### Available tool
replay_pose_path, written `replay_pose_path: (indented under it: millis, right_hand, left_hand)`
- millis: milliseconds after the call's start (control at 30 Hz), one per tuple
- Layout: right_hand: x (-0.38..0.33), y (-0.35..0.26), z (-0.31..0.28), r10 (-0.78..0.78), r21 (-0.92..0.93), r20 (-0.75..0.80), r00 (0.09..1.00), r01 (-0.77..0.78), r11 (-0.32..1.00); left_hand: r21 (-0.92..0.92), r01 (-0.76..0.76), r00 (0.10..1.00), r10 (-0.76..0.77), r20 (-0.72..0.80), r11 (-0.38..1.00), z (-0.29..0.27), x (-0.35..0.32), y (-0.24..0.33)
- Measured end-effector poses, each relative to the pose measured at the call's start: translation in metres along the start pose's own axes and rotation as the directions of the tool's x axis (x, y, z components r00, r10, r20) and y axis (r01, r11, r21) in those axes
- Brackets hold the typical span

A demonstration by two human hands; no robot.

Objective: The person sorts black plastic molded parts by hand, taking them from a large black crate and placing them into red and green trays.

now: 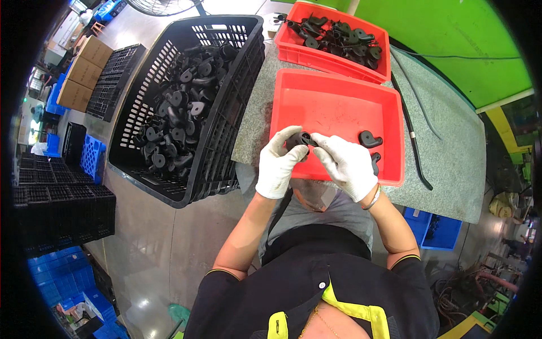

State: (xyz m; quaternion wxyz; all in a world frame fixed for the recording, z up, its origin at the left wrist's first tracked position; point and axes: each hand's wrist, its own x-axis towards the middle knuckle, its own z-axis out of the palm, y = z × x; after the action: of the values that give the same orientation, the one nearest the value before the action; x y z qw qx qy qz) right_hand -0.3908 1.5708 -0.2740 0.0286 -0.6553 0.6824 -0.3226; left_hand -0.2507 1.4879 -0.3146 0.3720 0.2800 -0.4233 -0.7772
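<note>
Both my hands wear white knit gloves and meet over the near edge of a red plastic tray (pixel 333 93). My left hand (pixel 279 164) is closed around a black moulded plastic part (pixel 294 140) with a round hollow end. From the other side my right hand (pixel 345 164) pinches at the same part's edge. Whether something small sits between the right fingertips, I cannot make out. Inside the tray, at its right, lies a loose black part (pixel 370 139) with a disc and a short spout. Another black part (pixel 375 162) is partly covered by my right hand.
Left of the table stands a deep black crate (pixel 217 147) heaped with similar parts. A second red bin (pixel 333 61) holding several more sits behind the tray. A black rod (pixel 415 135) lies on the grey tabletop (pixel 451 175) at the right. Under the table is a blue bin (pixel 443 237).
</note>
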Motion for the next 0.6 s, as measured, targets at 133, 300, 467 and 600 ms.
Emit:
replay_pose_path:
  millis: [133,300,467,600]
  right_hand:
    - [0.001,-0.002,0.002,0.012,-0.034,0.0,1.0,-0.012,0.999]
    - [0.0,-0.006,0.002,0.042,-0.025,-0.001,0.999,-0.042,0.999]
    - [0.001,-0.012,0.0,0.079,-0.043,0.014,0.997,-0.078,0.996]
    - [0.001,-0.012,0.004,0.095,-0.029,-0.013,0.995,-0.095,0.995]
  left_hand:
    - [-0.006,-0.022,1.0,0.022,-0.017,1.0,0.0,0.001,-0.002]
    - [-0.022,-0.026,0.999,0.025,-0.043,0.999,0.005,0.0,-0.003]
    - [-0.023,-0.04,0.998,0.039,-0.053,0.999,0.006,0.002,-0.004]
    - [-0.02,-0.092,0.994,0.091,-0.052,0.996,0.007,0.004,-0.005]
